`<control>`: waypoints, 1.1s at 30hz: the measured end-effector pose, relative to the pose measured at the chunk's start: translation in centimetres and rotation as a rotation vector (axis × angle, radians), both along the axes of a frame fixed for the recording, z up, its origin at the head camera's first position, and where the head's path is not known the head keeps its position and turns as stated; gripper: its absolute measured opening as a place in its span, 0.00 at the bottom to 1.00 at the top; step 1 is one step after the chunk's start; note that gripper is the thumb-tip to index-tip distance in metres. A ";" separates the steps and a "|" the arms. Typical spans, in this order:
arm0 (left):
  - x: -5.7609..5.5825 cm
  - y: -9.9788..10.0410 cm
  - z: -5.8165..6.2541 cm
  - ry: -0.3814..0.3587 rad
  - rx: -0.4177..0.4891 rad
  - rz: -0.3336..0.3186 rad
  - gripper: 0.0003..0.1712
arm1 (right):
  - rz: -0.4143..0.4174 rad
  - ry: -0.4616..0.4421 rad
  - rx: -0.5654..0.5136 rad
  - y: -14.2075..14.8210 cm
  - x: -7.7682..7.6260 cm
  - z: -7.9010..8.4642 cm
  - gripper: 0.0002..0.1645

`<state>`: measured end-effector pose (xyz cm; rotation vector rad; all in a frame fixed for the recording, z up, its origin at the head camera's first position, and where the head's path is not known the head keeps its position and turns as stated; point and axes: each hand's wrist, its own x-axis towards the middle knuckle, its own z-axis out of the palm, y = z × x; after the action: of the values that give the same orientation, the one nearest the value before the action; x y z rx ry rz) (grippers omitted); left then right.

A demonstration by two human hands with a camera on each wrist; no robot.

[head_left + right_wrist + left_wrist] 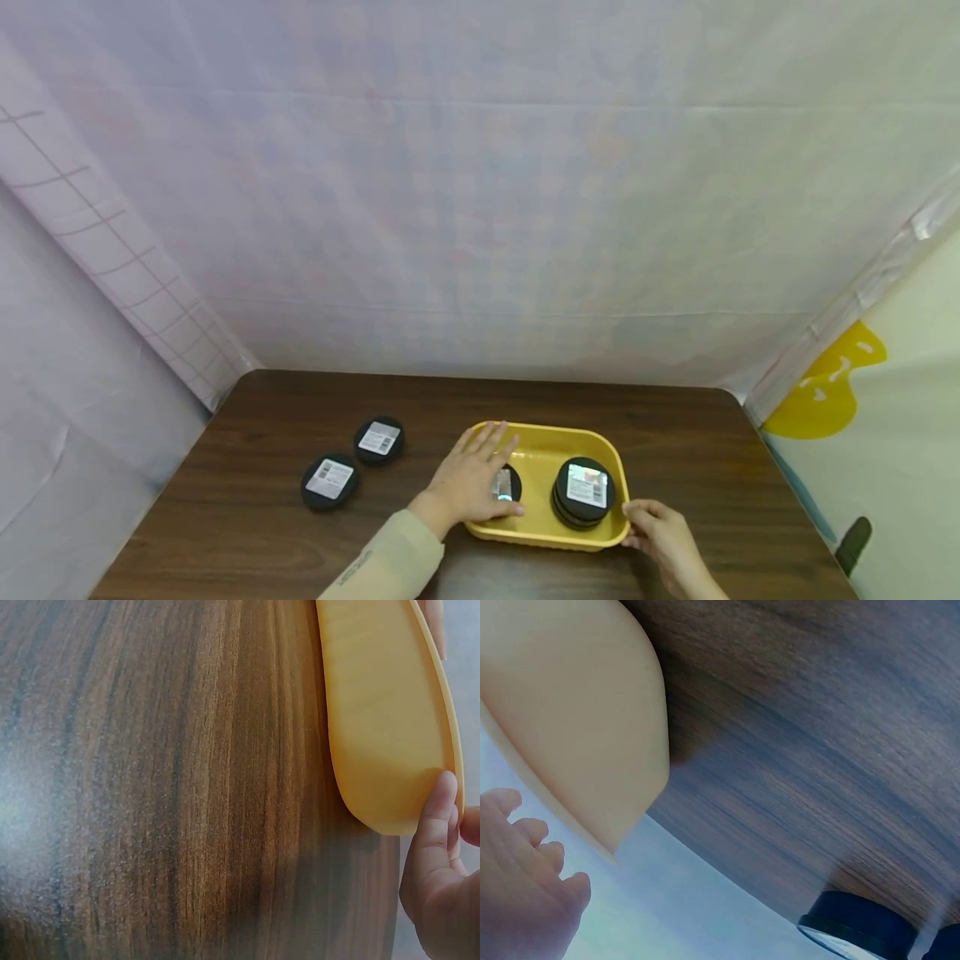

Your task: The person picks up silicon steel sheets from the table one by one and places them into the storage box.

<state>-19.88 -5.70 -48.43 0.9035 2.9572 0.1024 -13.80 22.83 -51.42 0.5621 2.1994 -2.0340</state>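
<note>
A yellow plastic basket (540, 540) stands on the table. At its left end my left hand (468, 479) reaches over the rim with fingers spread, above a flat round black container (513, 483) with a label, which it partly hides. Whether the fingers touch that container cannot be told. The left wrist view shows the fingers of the left hand (532, 877) past the basket's wall (592, 720). My right hand (663, 537) pinches the rim at the near right corner; the right wrist view shows the thumb and fingers (435, 817) there. A stack of black containers (583, 492) sits inside at the right.
Two more labelled black containers, one nearer (330, 482) and one farther (378, 440), lie on the dark wooden table (247, 467) left of the basket. A pale cloth wall (480, 208) rises behind the table's back edge, with more cloth at both sides.
</note>
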 end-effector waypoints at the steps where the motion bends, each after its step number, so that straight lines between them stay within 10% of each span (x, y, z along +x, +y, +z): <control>1: 0.0 -0.1 0.0 0.000 0.008 0.001 0.57 | 0.002 -0.001 0.001 0.0 0.0 0.0 0.14; 33: -0.1 -2.7 0.1 0.014 0.082 0.066 0.58 | -0.005 -0.008 -0.001 0.1 -0.1 -0.1 0.14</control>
<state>-19.98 -8.41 -48.36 0.8184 3.0160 0.2217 -13.86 22.89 -51.52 0.5749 2.1940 -2.0315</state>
